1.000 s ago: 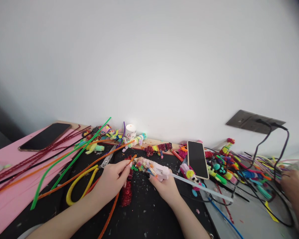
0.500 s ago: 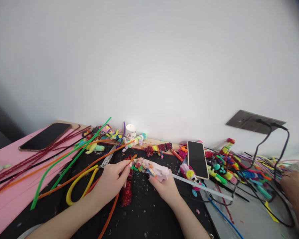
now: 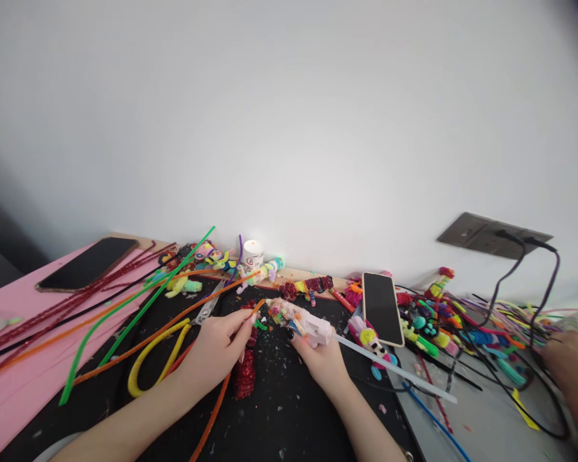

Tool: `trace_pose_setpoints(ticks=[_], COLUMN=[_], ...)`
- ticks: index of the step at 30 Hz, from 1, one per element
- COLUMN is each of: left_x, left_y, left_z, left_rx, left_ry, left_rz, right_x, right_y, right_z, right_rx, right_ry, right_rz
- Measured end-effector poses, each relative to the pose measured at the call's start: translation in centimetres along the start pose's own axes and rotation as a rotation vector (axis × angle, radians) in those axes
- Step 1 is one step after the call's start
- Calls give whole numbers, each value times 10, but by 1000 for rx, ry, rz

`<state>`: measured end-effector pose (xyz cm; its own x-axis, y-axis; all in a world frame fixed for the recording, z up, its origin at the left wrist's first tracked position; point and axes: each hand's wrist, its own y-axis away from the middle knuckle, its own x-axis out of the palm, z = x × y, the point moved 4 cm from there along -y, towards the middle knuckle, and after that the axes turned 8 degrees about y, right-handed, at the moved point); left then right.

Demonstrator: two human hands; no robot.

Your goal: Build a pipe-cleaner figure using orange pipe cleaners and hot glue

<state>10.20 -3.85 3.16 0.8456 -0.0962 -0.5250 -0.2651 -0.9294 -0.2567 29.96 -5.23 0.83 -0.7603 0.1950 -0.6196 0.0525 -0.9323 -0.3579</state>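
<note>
My right hand is wrapped round a white hot glue gun. Bits of coloured fuzz and glue coat its front end, and a long clear glue stick sticks out of its back. With fingers pinched, my left hand holds an orange pipe cleaner, whose short tip is close to the glue gun's nozzle. Below my left fingers, a dark red tinsel piece hangs or lies over the black mat; whether I grip it too is hidden. A small green bit shows beside the fingertips.
Scissors, a looped yellow pipe cleaner and green pipe cleaners lie left. A candle-like white cup stands by the wall. A phone and small figures are right. Cords hang from the wall socket; another person's hand is far right.
The glue gun in my right hand has shifted slightly right, so its nozzle has drawn back a little from the orange pipe cleaner's tip. My left hand has stayed almost still.
</note>
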Motion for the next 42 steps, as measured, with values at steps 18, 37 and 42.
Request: trace_pose_setpoints(ticks=[18,37,42], left_x=[-3,8,9], left_y=[-2,9,9], left_z=[-1,-22,-22], left_rx=[-78,237,202], left_ry=[87,43,113], left_rz=[-20,364,409], right_x=[-10,-11,-6], right_y=[-9,-1,1], right_z=[4,39,49], right_rx=[-91,-186,-205], right_ry=[561,-15,-53], right_rz=[113,71,141])
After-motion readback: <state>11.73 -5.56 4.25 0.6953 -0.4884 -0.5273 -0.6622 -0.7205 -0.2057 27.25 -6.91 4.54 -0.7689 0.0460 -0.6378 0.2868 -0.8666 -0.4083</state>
